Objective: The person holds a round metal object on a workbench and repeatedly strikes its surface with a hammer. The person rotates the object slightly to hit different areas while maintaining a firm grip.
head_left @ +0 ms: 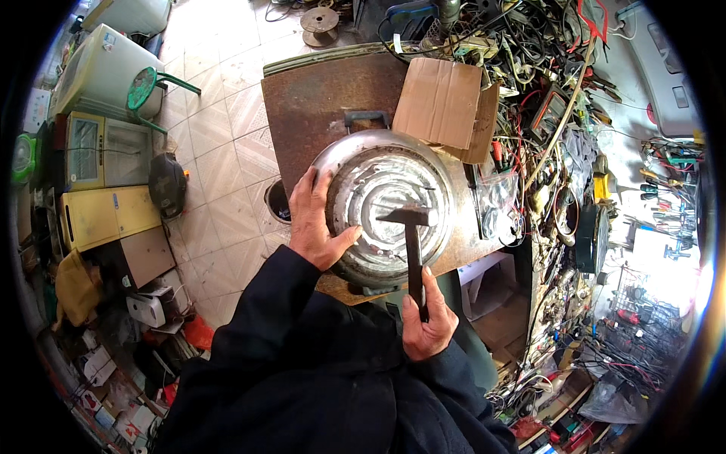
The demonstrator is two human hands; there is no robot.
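A round silver metal pot [386,163] lies bottom up on the brown wooden table [325,87], its ringed base worn and dented-looking. One dark handle [367,119] sticks out at the far side, another at the near side. My left hand [316,227] grips the pot's left side, fingers over the rounded edge and thumb resting on the base. In my right hand [429,321] is a hammer [414,246], held by its dark handle with the thumb along it. The hammer head is over the middle of the base; whether it touches cannot be told.
A folded piece of cardboard [435,102] lies at the table's far right. Tangled wires and tools [552,144] crowd the right side. At left stand a green stool [142,89], a yellow cabinet [94,216] and a dark bag [167,185]. A wire spool [320,25] sits beyond.
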